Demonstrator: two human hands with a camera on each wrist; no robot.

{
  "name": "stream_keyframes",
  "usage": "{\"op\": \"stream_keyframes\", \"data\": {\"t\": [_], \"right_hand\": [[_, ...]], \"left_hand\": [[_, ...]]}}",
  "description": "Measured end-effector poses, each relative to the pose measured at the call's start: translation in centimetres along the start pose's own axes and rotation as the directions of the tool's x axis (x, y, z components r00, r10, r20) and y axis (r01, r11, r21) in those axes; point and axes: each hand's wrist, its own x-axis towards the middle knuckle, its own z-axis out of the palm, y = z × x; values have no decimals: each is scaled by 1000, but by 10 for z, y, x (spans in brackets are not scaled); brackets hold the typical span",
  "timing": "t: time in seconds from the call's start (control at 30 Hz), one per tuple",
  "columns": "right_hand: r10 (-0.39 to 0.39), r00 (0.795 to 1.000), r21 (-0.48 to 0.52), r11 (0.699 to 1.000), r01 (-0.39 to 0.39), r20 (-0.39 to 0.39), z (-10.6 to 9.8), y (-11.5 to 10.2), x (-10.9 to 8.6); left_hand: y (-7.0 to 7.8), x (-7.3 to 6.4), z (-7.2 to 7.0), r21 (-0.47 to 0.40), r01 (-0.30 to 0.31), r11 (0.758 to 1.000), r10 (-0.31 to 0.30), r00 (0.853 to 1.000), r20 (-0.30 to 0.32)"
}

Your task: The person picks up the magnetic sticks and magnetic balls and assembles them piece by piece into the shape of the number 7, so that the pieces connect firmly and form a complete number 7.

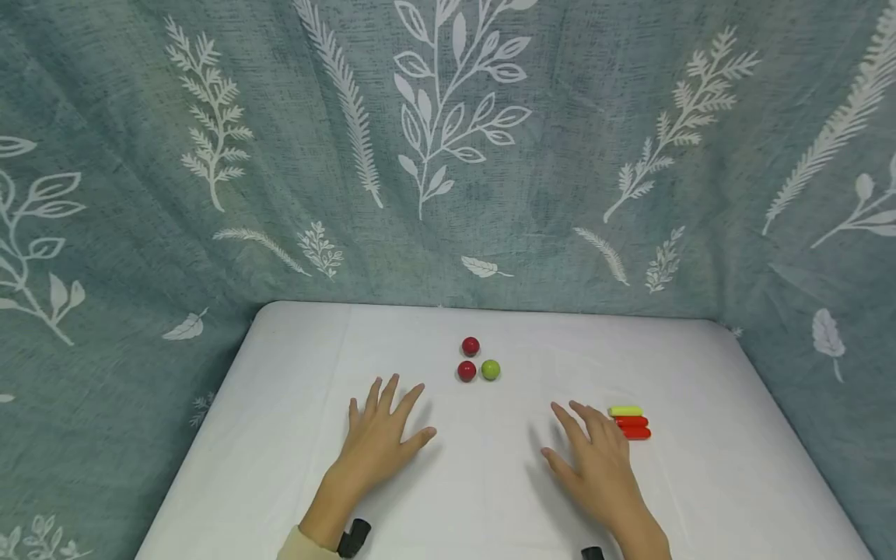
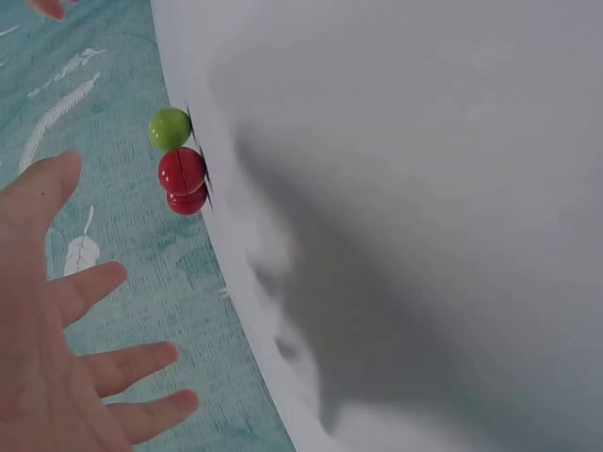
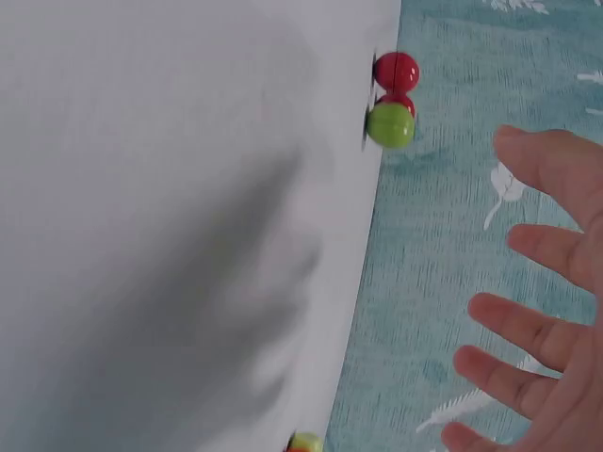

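Observation:
My left hand (image 1: 376, 447) hovers over the white table with its fingers spread, holding nothing. To the right, my right hand (image 1: 596, 471) is also raised above the cloth, fingers apart and nothing in them. Beyond both hands, two shiny red balls (image 1: 467, 371) and a green ball (image 1: 491, 369) sit close together near the middle. Just past the right hand's fingers lie a yellow-green stick (image 1: 625, 411) and two red sticks (image 1: 635, 433) with rounded ends, side by side. The hand partly covers the red sticks' left ends in the head view.
The table (image 1: 490, 490) has a white cover and rounded far corners. A blue-green curtain (image 1: 560, 117) with white leaf prints hangs behind it and at both sides. Dark wrist camera mounts (image 1: 354, 537) show by the wrists.

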Motion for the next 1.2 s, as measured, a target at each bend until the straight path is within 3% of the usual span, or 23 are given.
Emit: {"op": "stream_keyframes", "data": {"t": [0.33, 0.5, 0.63, 0.77, 0.97, 1.1, 1.2], "right_hand": [[-7, 994, 76, 997, 16, -107, -11, 26, -7], [6, 991, 92, 996, 6, -137, -17, 44, -12], [31, 985, 90, 996, -16, -171, -20, 58, -15], [111, 978, 114, 989, -92, -178, -23, 70, -17], [289, 957, 160, 947, -279, -41, -29, 91, -18], [384, 920, 155, 907, -391, 77, -30, 104, -19], [412, 903, 144, 893, -427, 121, -28, 113, -20]], "left_hand": [[5, 33, 2, -74, -50, 996, 48, 999, -18], [6, 50, 9, -145, -34, 989, 37, 999, 15], [8, 62, 14, -198, -23, 980, 27, 999, 21], [10, 73, 18, -251, -21, 968, 28, 999, 22], [12, 88, 26, -323, -2, 946, 18, 999, 48], [13, 96, 31, -372, 20, 928, 11, 997, 80], [15, 103, 36, -397, 34, 917, 11, 994, 111]]}}
